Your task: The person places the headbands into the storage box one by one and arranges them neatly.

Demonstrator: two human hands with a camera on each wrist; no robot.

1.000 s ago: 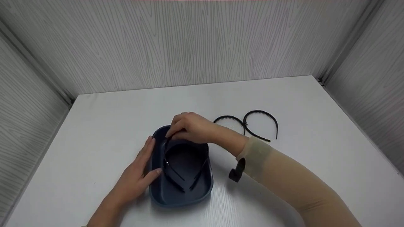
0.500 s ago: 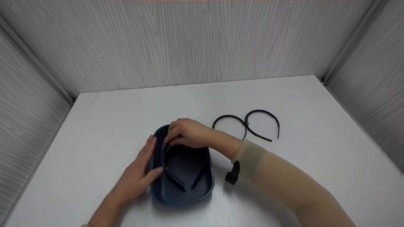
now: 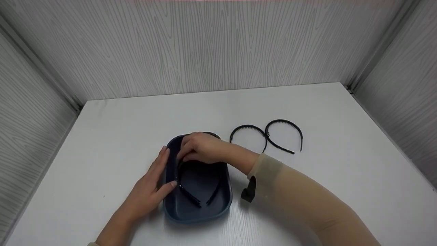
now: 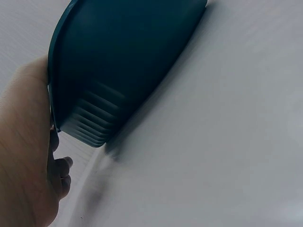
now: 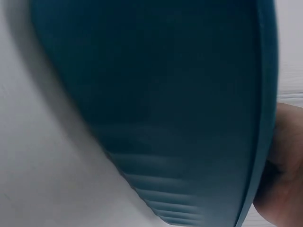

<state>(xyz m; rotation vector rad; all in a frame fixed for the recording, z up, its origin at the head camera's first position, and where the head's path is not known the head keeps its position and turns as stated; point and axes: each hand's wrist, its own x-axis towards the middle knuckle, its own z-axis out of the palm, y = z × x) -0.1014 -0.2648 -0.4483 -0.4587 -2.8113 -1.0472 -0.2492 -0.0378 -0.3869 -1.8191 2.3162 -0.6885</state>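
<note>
A dark blue plastic basin with rounded corners stands on the white table, its ribbed outer wall showing in both wrist views. My left hand holds its left side, thumb over the rim and fingers along the outside. Reaching in from the right, my right hand pinches a thin black headband low inside the basin. Another black headband lies right beneath it, the arms of the two nearly overlapping. My fingers hide the tops of their arcs. Behind the rim in the right wrist view, part of my right hand shows.
Two black toothed headbands lie on the table right of the basin: a nearer one partly behind my right forearm, and a farther one touching it. Grey wood-grain panels enclose the table at the back and sides.
My right hand has sunk lower into the basin with its headband, which now sits closely over the one beneath. The left hand stays at the rim.
</note>
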